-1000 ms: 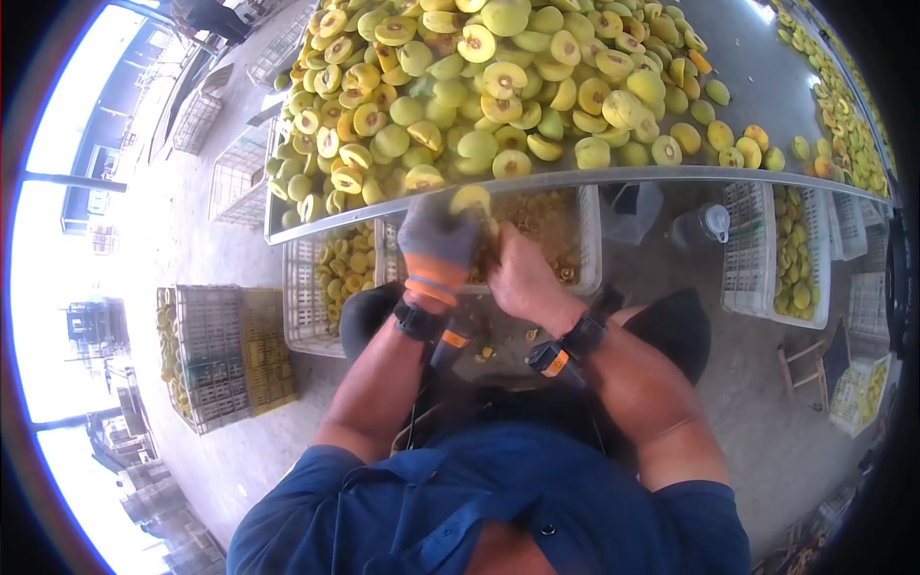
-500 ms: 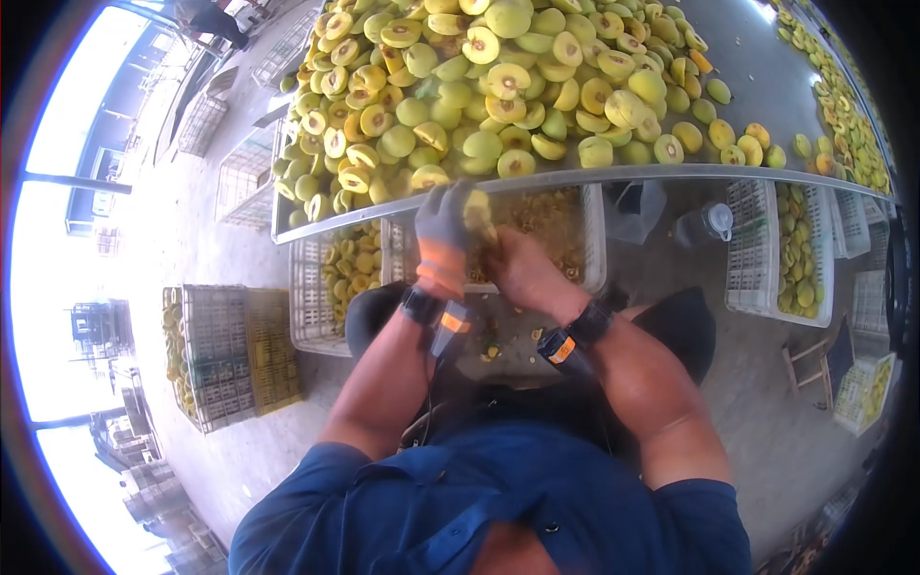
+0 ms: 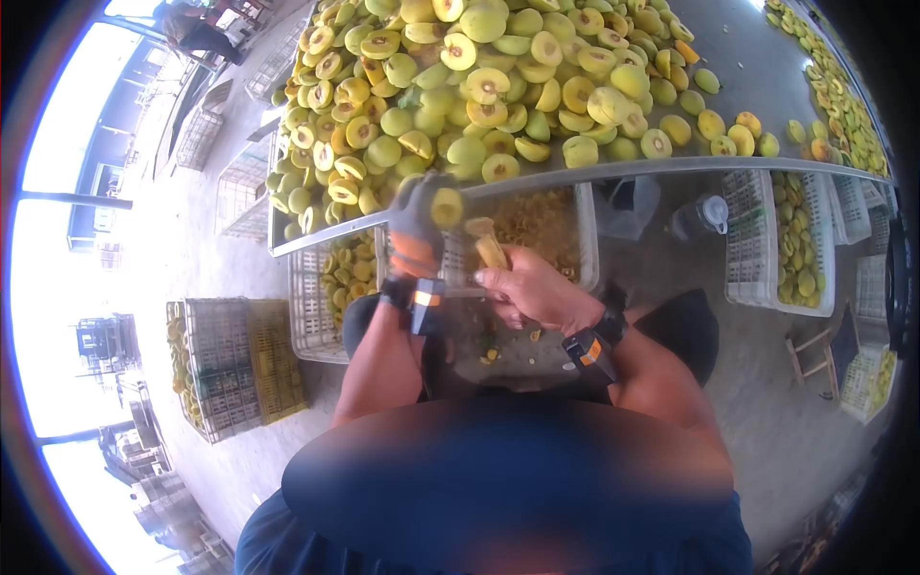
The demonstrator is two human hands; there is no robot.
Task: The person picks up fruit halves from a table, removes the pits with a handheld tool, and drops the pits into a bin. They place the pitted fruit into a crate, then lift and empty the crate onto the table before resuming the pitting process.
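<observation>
My left hand [image 3: 416,222], in a grey and orange glove, is closed around a yellow-green peach half [image 3: 447,207], its cut face turned right. It is at the metal table's front edge, beside the heap of halved peaches [image 3: 489,86]. Bare, my right hand [image 3: 539,287] grips a short tool [image 3: 492,251] with a yellowish-brown shaft and a rounded end, which points up and left. That end stands apart from the peach half. Below both hands, a white crate [image 3: 588,240] holds brownish-yellow scraps, blurred and partly covered.
The table's metal rim [image 3: 632,170] runs across in front of me. A crate of peach halves [image 3: 316,326] stands at left, with stacked crates [image 3: 225,359] farther out. At right are a clear plastic jug [image 3: 704,220], another fruit crate [image 3: 762,287] and a small wooden-framed stool [image 3: 815,359].
My hands have moved apart; the left shifted left with the peach half. My right hand turned, and the tool now shows plainly. The view shifted slightly.
</observation>
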